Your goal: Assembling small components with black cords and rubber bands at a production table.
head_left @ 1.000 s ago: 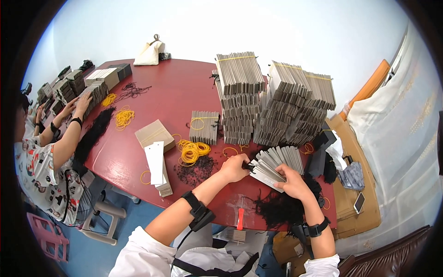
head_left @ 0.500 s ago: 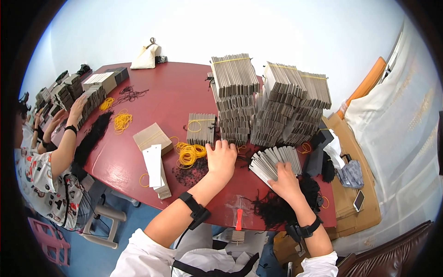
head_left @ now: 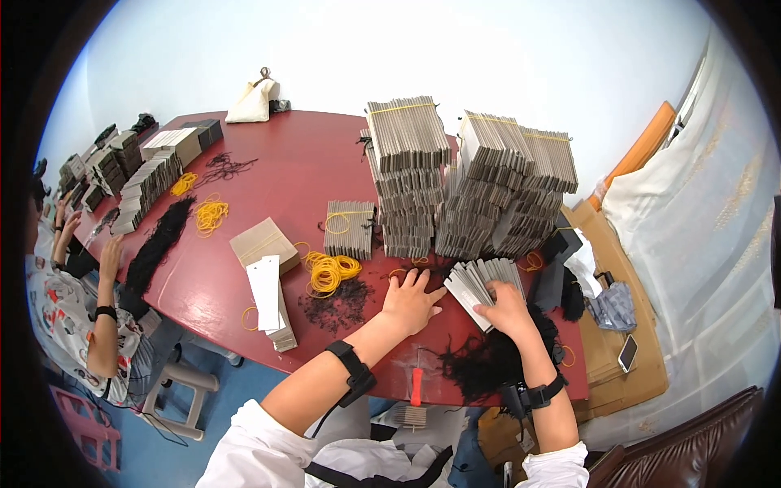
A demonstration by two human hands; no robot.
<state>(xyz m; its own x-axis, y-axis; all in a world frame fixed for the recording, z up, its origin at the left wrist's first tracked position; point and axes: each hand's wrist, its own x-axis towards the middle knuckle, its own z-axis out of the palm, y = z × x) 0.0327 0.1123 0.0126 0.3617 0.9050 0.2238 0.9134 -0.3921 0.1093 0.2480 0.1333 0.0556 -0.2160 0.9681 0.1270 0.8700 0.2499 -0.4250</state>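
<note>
Left grip point(head_left: 411, 306) palm down, fingers spread; right grip point(head_left: 508, 311) fingers bent; left forearm point(head_left: 304, 397) slanted, right forearm point(head_left: 556, 424) steeper.

The right hand point(head_left: 506, 311) hides part of the fanned grey strips point(head_left: 466, 289), obscuring its hold on them; the right forearm point(head_left: 538, 358) covers some black strings point(head_left: 480, 368). The dark rim cuts off a co-worker point(head_left: 69, 325) and the brown chair point(head_left: 683, 446). The phone point(head_left: 627, 353) is too small to tell its screen.
</note>
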